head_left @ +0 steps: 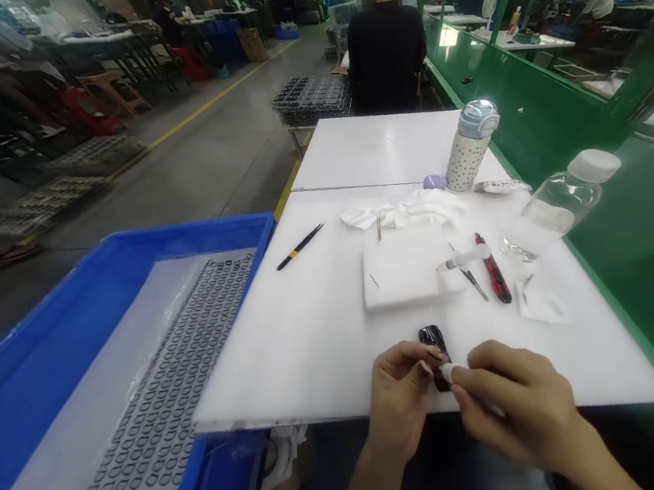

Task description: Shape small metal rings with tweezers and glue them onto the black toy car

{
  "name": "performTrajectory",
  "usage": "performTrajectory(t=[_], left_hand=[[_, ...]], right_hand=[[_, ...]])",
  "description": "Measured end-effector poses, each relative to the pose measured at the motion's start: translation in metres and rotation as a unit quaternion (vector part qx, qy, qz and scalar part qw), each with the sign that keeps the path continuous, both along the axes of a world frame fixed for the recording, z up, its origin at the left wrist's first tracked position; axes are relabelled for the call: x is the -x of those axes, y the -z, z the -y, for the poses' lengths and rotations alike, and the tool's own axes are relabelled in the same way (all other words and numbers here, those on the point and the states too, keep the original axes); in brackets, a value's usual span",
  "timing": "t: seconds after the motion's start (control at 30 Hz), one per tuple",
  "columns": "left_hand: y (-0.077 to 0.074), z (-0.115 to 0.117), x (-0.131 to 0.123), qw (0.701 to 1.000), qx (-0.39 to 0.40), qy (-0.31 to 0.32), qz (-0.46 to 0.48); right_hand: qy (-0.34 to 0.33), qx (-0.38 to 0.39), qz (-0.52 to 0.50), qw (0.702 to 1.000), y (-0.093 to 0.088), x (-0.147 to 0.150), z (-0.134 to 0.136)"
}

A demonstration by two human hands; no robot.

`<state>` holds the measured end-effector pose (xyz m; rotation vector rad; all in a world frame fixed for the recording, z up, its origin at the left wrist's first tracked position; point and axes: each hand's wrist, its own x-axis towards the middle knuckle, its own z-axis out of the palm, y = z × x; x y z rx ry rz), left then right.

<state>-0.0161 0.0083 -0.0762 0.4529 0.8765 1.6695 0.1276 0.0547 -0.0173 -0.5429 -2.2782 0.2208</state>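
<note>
My left hand (pixel 398 401) is closed in a pinch on a small dark piece, mostly hidden by the fingertips. My right hand (pixel 519 396) is closed around a small white-tipped thing (pixel 447 372), its tip held against or very near that piece; its kind is unclear. Just beyond the fingers, a glossy black object (pixel 433 337) lies on the white tabletop (pixel 317 344), partly covered by my hands. A white foam block (pixel 407 270) sits farther back, with a syringe-like tube (pixel 466 258) over its right edge. Metal tweezers (pixel 474 283) and a red-and-black utility knife (pixel 494 270) lie beside it.
At left, a blue bin (pixel 120 246) holds rows of small dark ring-shaped parts (pixel 162 414). Black-and-yellow tweezers (pixel 300 247), a white cloth (pixel 413 210), a patterned bottle (pixel 468 152) and a tilted clear bottle (pixel 561 204) are on the table. A person (pixel 386 50) sits beyond it.
</note>
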Motion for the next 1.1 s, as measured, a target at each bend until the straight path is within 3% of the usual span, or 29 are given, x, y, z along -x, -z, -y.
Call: performTrajectory(t=[0.13, 0.23, 0.37, 0.43, 0.6, 0.73, 0.9, 1.1], left_hand=[[0.0, 0.01, 0.004, 0.991, -0.027, -0.007, -0.129], [-0.004, 0.02, 0.013, 0.96, -0.05, -0.03, -0.273], [-0.005, 0.024, 0.023, 0.837, -0.108, -0.089, -0.529], [-0.002, 0.022, 0.023, 0.783, -0.133, -0.094, -0.601], [0.007, 0.02, 0.019, 0.708, -0.161, -0.088, -0.682], [0.008, 0.02, 0.018, 0.69, -0.158, -0.09, -0.701], [0.007, 0.021, 0.021, 0.699, -0.12, -0.084, -0.7], [0.008, 0.022, 0.022, 0.689, -0.068, -0.052, -0.72]], right_hand=[[0.072, 0.137, -0.078, 0.985, 0.012, -0.021, 0.0], [0.131, 0.209, -0.112, 0.963, 0.035, -0.023, 0.005], [0.182, 0.223, -0.103, 0.952, 0.058, -0.015, 0.013], [0.187, 0.23, -0.098, 0.95, 0.062, -0.012, 0.014], [0.159, 0.247, -0.068, 0.953, 0.059, -0.01, 0.014], [0.145, 0.257, -0.043, 0.955, 0.054, -0.011, 0.014], [0.137, 0.266, -0.026, 0.954, 0.05, -0.012, 0.013], [0.134, 0.275, -0.008, 0.952, 0.047, -0.012, 0.012]])
